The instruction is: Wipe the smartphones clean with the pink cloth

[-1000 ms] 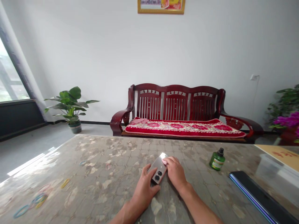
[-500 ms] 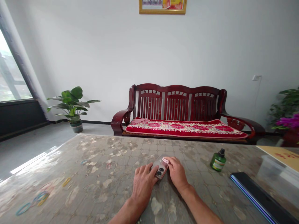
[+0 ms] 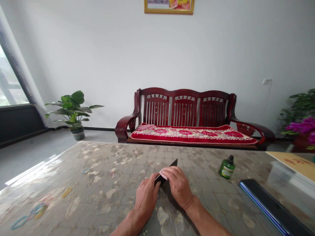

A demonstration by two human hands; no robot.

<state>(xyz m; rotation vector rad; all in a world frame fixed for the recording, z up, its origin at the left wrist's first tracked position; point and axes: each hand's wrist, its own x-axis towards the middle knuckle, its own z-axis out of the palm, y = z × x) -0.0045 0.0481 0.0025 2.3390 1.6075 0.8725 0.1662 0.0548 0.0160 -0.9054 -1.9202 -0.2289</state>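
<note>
A smartphone (image 3: pixel 174 163) stands tilted on its edge above the table, its dark side turned toward me. My left hand (image 3: pixel 146 196) is closed on the phone's near left end, thumb on the dark face. My right hand (image 3: pixel 177 185) pinches a small pale pink cloth (image 3: pixel 162 174) and presses it over the phone's upper edge. The fingers of the right hand cover the middle of the phone, and its camera side is out of sight.
On the patterned table (image 3: pixel 110 170), a green bottle (image 3: pixel 226 167) stands to the right. Beyond it lie a dark flat case (image 3: pixel 273 206) and a clear plastic box (image 3: pixel 287 180). Several rubber bands (image 3: pixel 39 209) lie at left. A wooden bench (image 3: pixel 184 111) stands behind.
The phone has been turned up from its back with the cameras showing to its dark side facing me. My right hand and the cloth have shifted left onto its edge.
</note>
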